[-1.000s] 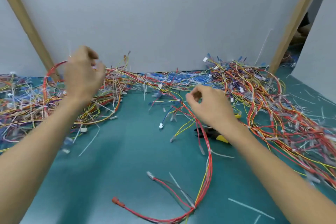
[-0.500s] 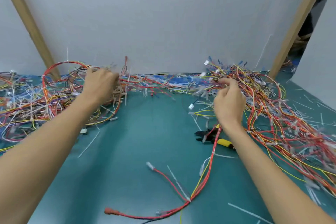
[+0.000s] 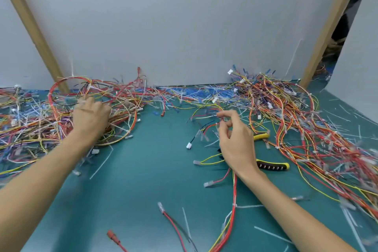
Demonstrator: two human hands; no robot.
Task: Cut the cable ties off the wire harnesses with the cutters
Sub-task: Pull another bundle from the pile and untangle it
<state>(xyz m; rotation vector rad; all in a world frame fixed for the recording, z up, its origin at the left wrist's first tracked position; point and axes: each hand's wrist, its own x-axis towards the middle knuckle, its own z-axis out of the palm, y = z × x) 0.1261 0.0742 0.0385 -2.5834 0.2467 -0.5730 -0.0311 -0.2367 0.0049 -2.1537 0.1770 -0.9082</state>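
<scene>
hands (image 3: 91, 117) (image 3: 236, 145) apart among wire harnesses (image 3: 286, 120)

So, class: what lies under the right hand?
The cutters lie under the right hand, which pinches a wire harness: both handles show, but the hand covers their head.

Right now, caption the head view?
Left hand rests on a wire pile; right hand pinches a harness over the cutters.
</scene>
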